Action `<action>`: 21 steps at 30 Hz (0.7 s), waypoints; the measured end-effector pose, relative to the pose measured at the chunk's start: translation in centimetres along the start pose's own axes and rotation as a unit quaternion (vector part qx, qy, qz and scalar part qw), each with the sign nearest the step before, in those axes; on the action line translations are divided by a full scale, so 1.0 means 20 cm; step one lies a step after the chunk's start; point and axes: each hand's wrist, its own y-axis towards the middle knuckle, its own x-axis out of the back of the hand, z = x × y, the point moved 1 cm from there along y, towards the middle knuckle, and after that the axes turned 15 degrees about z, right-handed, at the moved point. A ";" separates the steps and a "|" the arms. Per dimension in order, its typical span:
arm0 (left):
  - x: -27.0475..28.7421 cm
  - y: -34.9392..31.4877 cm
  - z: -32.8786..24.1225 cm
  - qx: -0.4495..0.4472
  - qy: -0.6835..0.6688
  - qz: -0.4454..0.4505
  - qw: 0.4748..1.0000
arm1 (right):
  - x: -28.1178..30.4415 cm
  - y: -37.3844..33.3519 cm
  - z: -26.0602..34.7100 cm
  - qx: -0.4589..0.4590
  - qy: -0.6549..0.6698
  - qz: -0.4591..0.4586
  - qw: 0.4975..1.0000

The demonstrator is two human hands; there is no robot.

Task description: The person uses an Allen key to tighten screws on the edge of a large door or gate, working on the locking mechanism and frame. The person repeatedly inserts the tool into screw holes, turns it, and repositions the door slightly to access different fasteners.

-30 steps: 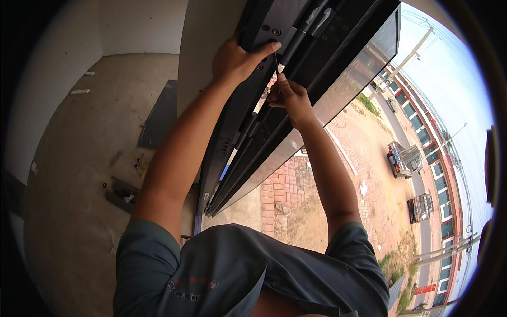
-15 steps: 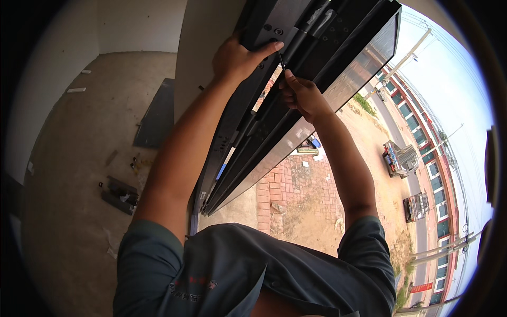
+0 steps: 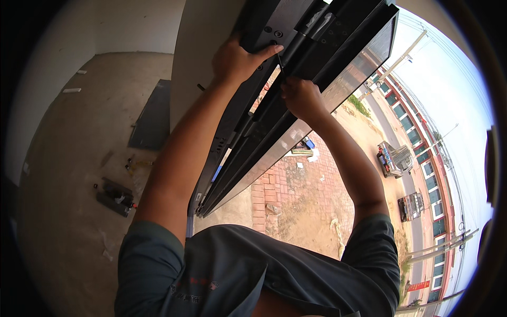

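A dark metal door frame [image 3: 282, 24] with round screw holes rises in front of me. My left hand [image 3: 234, 62] grips its edge, fingers hidden behind it and thumb laid across the face near a hole. From beside that thumb a slim black rod, apparently a hex key [image 3: 281, 64], slants down into my right hand [image 3: 304, 99]. That hand is closed round the rod's lower end, knuckles up, in front of the black door leaf [image 3: 317, 58]. A cylindrical hinge [image 3: 299, 40] joins frame and leaf. The rod's upper tip is hidden.
A glossy panel [image 3: 351, 79] runs along the leaf's right side. Indoors, a dark sheet [image 3: 151, 119] leans by the wall and black parts [image 3: 115, 198] lie on the concrete floor. Outside are brick paving [image 3: 296, 185] and parked vehicles [image 3: 393, 158].
My right hand has rolled over, so its knuckles now face up and the thumb is hidden. The right elbow has swung slightly outward. My left hand keeps its hold.
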 end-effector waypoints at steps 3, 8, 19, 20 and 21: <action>0.01 -0.02 -0.02 -0.006 0.005 -0.007 1.000 | -0.01 0.02 -0.03 -0.002 -0.100 0.008 0.995; -0.01 0.00 -0.01 -0.017 -0.002 -0.018 1.000 | 0.09 0.02 -0.08 0.031 -0.156 0.001 0.987; 0.01 -0.02 -0.03 -0.007 -0.007 0.005 1.000 | 0.11 -0.03 -0.07 0.024 -0.055 -0.045 0.997; 0.01 -0.02 -0.03 -0.007 -0.005 0.003 1.000 | 0.12 -0.02 -0.06 0.046 -0.034 -0.067 0.996; 0.01 -0.01 -0.03 -0.007 -0.004 0.005 1.000 | 0.12 -0.01 -0.04 0.067 -0.010 -0.089 0.994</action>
